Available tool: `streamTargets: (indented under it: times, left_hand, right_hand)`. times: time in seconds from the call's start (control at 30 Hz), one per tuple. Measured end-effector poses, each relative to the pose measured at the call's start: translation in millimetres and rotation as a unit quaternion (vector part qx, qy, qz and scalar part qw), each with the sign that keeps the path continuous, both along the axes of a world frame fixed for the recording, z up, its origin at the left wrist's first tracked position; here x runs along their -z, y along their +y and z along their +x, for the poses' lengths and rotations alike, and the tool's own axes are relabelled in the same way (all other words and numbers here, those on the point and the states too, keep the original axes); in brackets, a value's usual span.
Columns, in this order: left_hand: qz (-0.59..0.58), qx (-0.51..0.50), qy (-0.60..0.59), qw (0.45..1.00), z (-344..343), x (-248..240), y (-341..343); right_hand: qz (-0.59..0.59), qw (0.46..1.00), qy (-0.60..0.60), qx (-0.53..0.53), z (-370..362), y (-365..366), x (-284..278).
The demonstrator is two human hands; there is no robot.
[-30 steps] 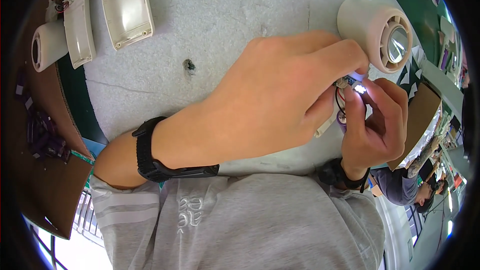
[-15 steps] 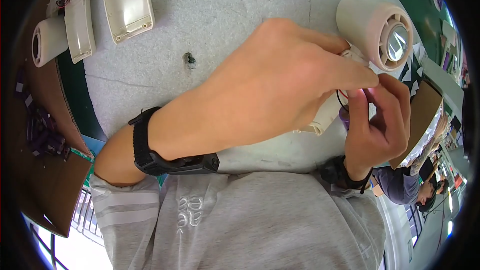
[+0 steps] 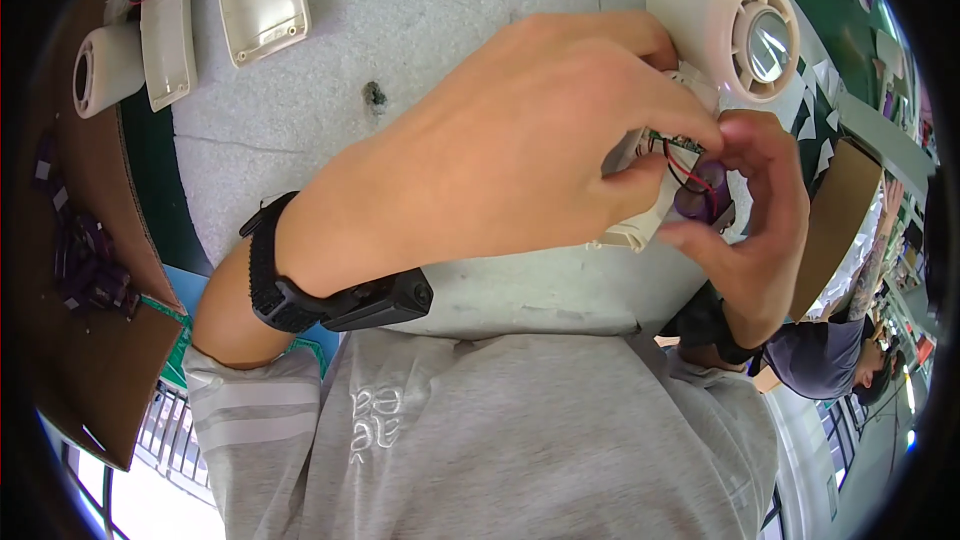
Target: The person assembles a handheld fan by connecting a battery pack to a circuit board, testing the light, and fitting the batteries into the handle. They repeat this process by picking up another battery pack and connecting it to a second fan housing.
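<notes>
My left hand (image 3: 560, 130) reaches across to the right and curls round a cream plastic handle shell (image 3: 630, 228), its thumb and forefinger parted over the opening. Inside the shell shows a green circuit board (image 3: 678, 142) with red and black wires (image 3: 684, 172). The wires run to a purple cylindrical battery pack (image 3: 697, 198). My right hand (image 3: 765, 210) closes round the pack from the right, thumb below it and forefinger meeting the left fingertips. Just beyond stands a cream cylindrical head (image 3: 725, 30) with a vented ring and shiny centre. The left fingers hide how head and shell join.
Cream half-shells (image 3: 262, 0) and another cylindrical head (image 3: 108, 70) lie at the far left. A cardboard box (image 3: 100, 380) with purple packs (image 3: 95, 265) stands left. White foam (image 3: 290, 110) covers the worktop. Another box (image 3: 840, 210) and a person (image 3: 825, 355) are at right.
My thumbs and forefingers have spread apart, uncovering the circuit board, wires and battery pack. Both hands and the cylindrical head appear slightly higher and further left in view.
</notes>
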State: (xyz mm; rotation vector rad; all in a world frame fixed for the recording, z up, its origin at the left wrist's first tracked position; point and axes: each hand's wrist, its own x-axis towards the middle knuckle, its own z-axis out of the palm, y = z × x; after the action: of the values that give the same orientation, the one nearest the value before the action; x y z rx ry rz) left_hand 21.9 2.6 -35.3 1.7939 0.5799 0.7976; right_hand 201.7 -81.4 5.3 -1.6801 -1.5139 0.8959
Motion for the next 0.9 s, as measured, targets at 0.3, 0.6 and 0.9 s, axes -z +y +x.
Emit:
streamTargets:
  times: [0.3, 0.6, 0.9]
  left_hand:
    - [-0.072, -0.048, 0.019, 0.996, -3, -12, 0]
    - [-0.095, -0.020, 0.036, 0.995, 5, -17, 0]
    - [-0.130, -0.009, 0.051, 0.990, 2, -22, 1]
  right_hand:
    - [-0.003, 0.966, -0.241, -0.089, 18, -6, -24]
    - [0.051, 0.964, -0.256, -0.043, 15, -16, -15]
    - [0.051, 0.953, -0.298, -0.036, 6, -19, -17]
